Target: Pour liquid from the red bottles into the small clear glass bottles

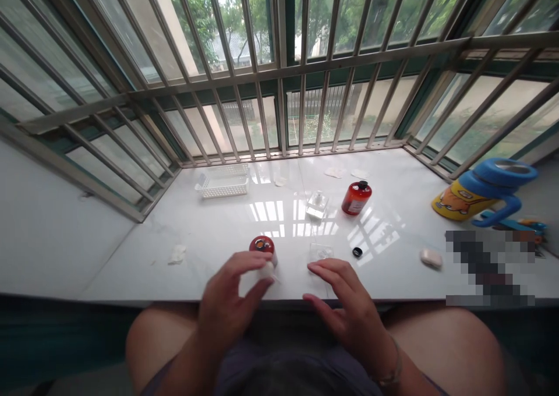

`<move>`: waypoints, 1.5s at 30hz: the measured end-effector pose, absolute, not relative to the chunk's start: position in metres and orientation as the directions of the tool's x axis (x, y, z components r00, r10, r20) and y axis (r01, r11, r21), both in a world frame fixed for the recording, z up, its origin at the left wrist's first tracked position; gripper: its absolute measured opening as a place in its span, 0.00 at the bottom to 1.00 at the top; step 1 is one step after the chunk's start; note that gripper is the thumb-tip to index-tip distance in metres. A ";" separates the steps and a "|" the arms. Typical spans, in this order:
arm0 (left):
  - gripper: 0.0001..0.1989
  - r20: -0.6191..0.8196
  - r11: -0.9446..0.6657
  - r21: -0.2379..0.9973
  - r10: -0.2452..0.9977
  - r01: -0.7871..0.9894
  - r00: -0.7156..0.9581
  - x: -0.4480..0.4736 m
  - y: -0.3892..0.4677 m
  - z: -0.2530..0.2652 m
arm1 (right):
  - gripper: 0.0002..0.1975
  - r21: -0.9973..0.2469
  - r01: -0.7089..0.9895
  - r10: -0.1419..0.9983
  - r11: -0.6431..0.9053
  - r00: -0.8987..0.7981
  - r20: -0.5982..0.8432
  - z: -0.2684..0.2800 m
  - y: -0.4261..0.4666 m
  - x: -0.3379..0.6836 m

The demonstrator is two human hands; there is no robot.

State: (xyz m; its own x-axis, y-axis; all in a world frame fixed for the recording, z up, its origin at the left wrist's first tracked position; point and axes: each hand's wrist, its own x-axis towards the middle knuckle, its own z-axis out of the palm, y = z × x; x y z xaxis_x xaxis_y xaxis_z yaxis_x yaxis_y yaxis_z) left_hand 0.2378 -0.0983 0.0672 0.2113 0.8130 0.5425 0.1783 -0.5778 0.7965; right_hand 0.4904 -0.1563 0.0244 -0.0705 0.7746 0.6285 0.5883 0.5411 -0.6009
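My left hand is curled, with a small whitish piece pinched between thumb and fingers; its kind is not clear. Right behind those fingertips stands a red bottle with its mouth uncapped, its lower part partly hidden by the hand. My right hand hovers over the table's front edge, thumb apart from the fingers and nothing between them. Just beyond its fingertips lies a clear, square, see-through item. A small black cap rests to the right of that.
Farther back are a second red bottle with a black cap and a clear glass bottle. A white basket sits back left. At right stand a blue-and-yellow flask and a pale pink case. Crumpled tissue lies left.
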 end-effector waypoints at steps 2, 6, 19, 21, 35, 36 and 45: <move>0.19 0.565 -0.634 0.769 0.733 0.080 0.378 0.261 -0.109 0.066 | 0.24 -0.619 0.543 0.775 0.567 -0.099 0.624 0.032 -0.158 0.482; 0.21 0.589 -0.673 0.739 0.641 -0.008 0.492 0.289 -0.116 0.060 | 0.17 -0.672 0.466 0.785 0.575 -0.082 0.614 0.032 -0.162 0.480; 0.29 0.462 -0.606 0.778 0.731 0.165 0.503 0.304 -0.109 0.028 | 0.15 -0.662 0.582 0.784 0.472 0.066 0.617 0.015 -0.156 0.508; 0.33 0.378 -0.552 0.792 0.778 0.259 0.502 0.305 -0.101 0.019 | 0.14 -0.674 0.620 0.787 0.402 0.143 0.601 0.009 -0.147 0.518; 0.44 0.140 -0.442 0.810 0.783 0.386 0.606 0.344 -0.046 -0.047 | 0.16 -0.722 0.649 0.864 0.240 0.196 0.463 -0.046 -0.104 0.532; 0.42 0.138 -0.440 0.813 0.781 0.381 0.609 0.345 -0.044 -0.049 | 0.16 -0.732 0.644 0.881 0.222 0.189 0.434 -0.051 -0.103 0.532; 0.38 0.137 -0.439 0.803 0.793 0.402 0.593 0.344 -0.043 -0.051 | 0.38 -0.874 0.460 0.946 0.154 0.188 0.265 -0.070 -0.117 0.530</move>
